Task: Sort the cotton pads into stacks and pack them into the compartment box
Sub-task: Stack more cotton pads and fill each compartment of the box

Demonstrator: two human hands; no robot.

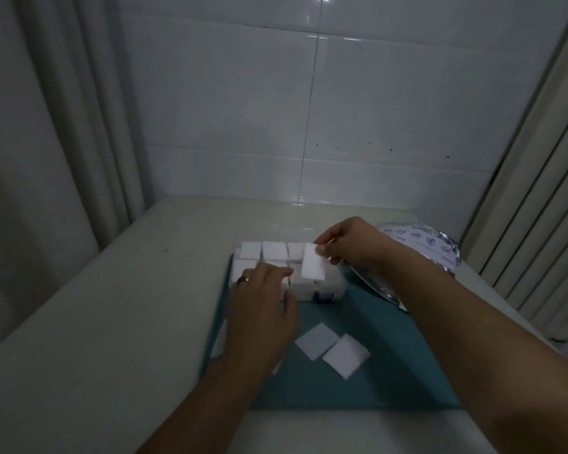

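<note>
The right hand (348, 247) pinches a stack of cotton pads (313, 265) over the right end of the compartment box (336, 283), which sits at the far edge of the teal mat (391, 355). The left hand (263, 306) rests flat on the box, fingers relaxed. Pushed in crooked, the stack could splay or snag a divider. Two loose pads (333, 350) lie near on the mat.

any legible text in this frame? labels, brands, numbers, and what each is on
Nothing can be read for certain.
Foil packet at the right: repeated oval blue logos and lettering, too small and blurred to read.
Compartment box: dark blue label on its near side, print too blurred to read.
Cotton pads, mat, ring: no text visible.
</note>
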